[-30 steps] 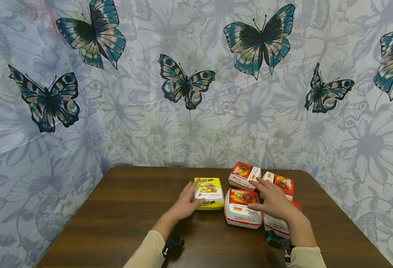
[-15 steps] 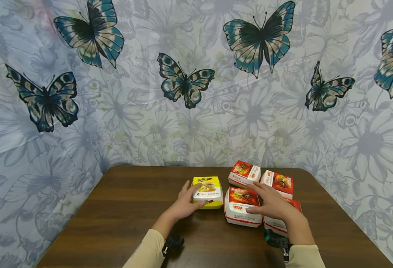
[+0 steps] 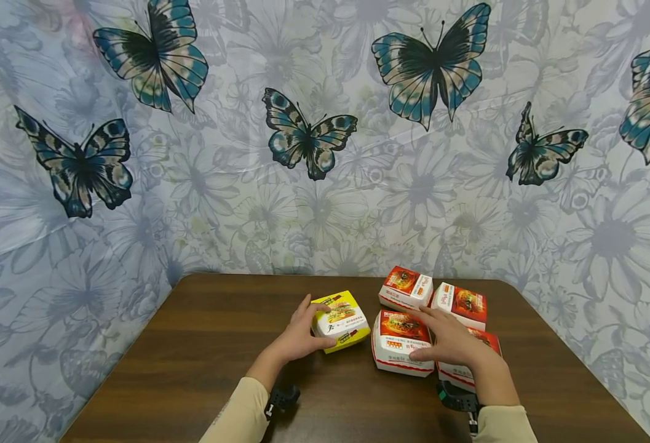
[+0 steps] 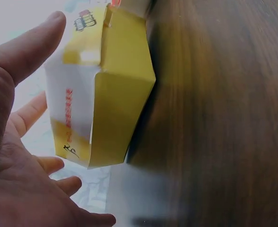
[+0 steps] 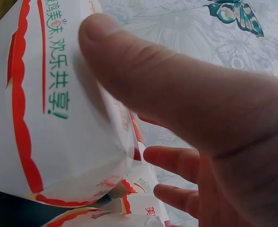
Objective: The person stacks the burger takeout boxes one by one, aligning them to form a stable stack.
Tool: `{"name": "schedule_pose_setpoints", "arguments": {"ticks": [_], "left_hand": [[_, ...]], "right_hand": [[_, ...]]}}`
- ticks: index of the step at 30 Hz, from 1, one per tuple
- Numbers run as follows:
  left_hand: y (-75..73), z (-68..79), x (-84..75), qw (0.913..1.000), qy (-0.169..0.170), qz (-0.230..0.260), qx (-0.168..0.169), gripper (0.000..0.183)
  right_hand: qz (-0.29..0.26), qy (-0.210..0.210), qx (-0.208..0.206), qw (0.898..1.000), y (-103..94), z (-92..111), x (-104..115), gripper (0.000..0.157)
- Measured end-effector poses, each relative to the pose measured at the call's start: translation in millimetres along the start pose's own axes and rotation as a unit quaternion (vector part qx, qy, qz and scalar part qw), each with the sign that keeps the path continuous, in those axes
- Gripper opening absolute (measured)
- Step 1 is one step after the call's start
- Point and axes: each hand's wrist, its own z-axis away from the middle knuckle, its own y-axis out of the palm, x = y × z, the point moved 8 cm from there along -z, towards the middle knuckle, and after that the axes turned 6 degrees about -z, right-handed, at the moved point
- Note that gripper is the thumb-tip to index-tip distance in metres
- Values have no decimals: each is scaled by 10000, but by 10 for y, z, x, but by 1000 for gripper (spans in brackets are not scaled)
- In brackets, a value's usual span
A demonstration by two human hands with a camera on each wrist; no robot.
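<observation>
Likely aligning the square yellow-and-white cardboard box: my left hand has loose fingers beside it, right hand relaxed over the red-and-white cardboard carton; next probably needs firmer left hold.

Yellow box: one, lower centre of head view. Red-and-white boxes: four, lower right. Hands — one left hand, lower centre; one right hand, lower right. Cream sleeves: two, bottom edge. Black wrist devices: two, near bottom. Brown table: one, across bottom. Butterflies — six, upper half.
</observation>
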Motion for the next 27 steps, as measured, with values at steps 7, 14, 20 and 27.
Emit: {"name": "schedule_pose_setpoints", "arguments": {"ticks": [7, 14, 20, 27], "left_hand": [[-33, 5, 1, 9997, 90, -221, -61, 65], [-101, 52, 41, 9979, 429, -446, 197, 62], [-114, 83, 36, 9948, 735, -324, 623, 68], [-38, 123, 16, 9897, 898, -62, 1110, 100]], "right_hand": [[186, -73, 31, 9998, 26, -7, -1, 94], [200, 29, 116, 9997, 49, -3, -25, 93], [248, 62, 140, 9996, 55, 9, -49, 94], [227, 61, 105, 9997, 51, 10, -58, 93]]}}
